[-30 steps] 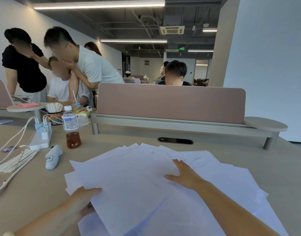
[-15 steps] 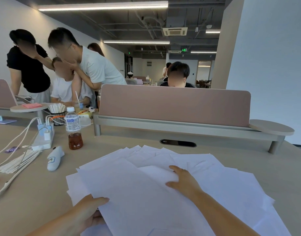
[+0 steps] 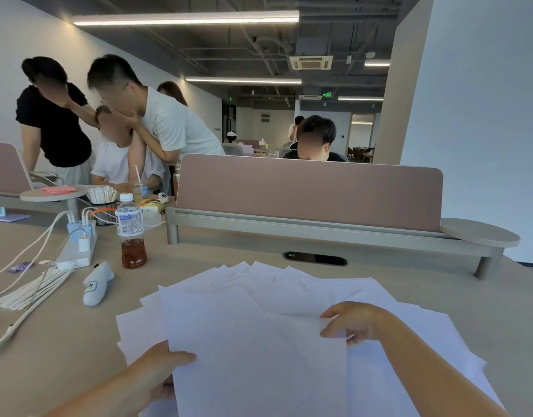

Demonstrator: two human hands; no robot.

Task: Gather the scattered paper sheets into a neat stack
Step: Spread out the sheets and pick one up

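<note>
Several white paper sheets (image 3: pixel 277 293) lie fanned and overlapping on the beige table (image 3: pixel 63 341) in front of me. A small bundle of sheets (image 3: pixel 247 350) lies on top of them, nearest to me. My left hand (image 3: pixel 159 368) grips its left edge, thumb on top and fingers underneath. My right hand (image 3: pixel 354 322) pinches the bundle's far right corner with curled fingers. Both forearms reach in from the bottom of the view.
At the left stand a tea bottle (image 3: pixel 130 231), a white labelled device (image 3: pixel 97 283), a power strip with cables (image 3: pixel 78 251) and white sticks (image 3: pixel 30 290). A pink desk divider (image 3: pixel 307 191) crosses behind the paper. Several people are beyond it.
My right hand went from lying flat on the sheets to pinching a corner and drew it toward me. The left hand kept its hold on the left edge.
</note>
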